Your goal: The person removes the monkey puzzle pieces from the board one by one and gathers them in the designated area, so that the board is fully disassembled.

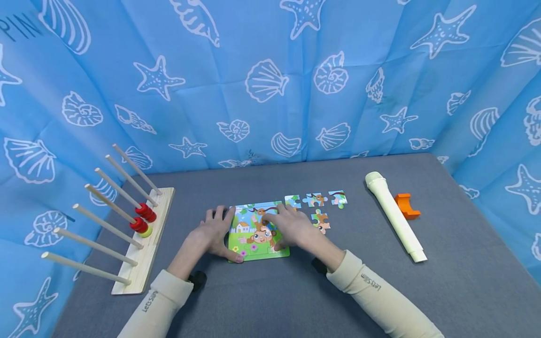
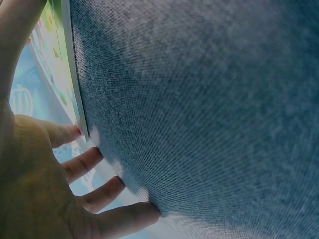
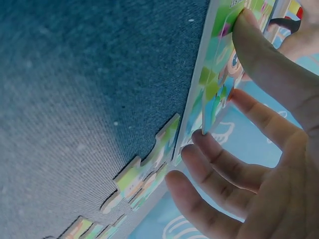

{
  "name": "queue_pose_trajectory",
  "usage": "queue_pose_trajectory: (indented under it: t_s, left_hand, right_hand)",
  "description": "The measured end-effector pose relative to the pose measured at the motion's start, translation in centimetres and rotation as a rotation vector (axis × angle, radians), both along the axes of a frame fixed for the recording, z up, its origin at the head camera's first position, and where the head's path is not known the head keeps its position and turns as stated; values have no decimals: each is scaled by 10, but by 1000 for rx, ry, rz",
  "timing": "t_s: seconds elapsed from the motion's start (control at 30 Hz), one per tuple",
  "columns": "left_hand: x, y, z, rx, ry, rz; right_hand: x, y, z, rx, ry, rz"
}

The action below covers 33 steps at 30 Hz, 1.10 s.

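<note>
A jigsaw puzzle board (image 1: 247, 256) with a cartoon monkey, a house and flowers lies on the grey table. My left hand (image 1: 213, 234) spans its left side, thumb on the near edge and index finger at the far left corner. In the left wrist view, that hand's other fingertips (image 2: 112, 191) rest on the cloth. Over the board's right part, my right hand (image 1: 291, 227) holds a puzzle piece (image 3: 212, 112) with its fingers, the piece tilted slightly against the board. Its thumb touches the board's lower right. The palm hides much of this area in the head view.
Loose puzzle pieces (image 1: 314, 200) lie right of the board, one partly behind the right hand. At left stands a wooden peg rack (image 1: 145, 263) with red and yellow rings (image 1: 141, 225). A pale microphone-shaped stick (image 1: 395, 216) and an orange block (image 1: 406, 206) lie at right.
</note>
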State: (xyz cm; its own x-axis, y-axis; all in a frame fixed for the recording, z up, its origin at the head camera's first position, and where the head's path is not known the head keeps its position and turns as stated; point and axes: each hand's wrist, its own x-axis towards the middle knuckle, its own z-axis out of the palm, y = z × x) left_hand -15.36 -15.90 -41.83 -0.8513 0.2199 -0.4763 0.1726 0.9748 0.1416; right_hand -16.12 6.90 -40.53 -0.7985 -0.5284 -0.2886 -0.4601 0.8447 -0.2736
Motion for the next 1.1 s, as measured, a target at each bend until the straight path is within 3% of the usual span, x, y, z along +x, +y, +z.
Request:
queue_pose_trajectory:
  t_s: [0.77, 1.1]
  left_hand:
    - [-2, -1, -3, 3, -7, 8]
    - [-2, 0, -4, -16, -20, 21]
  right_hand:
    - [2, -2, 3, -46, 161, 51]
    - [1, 12, 7, -74, 147, 30]
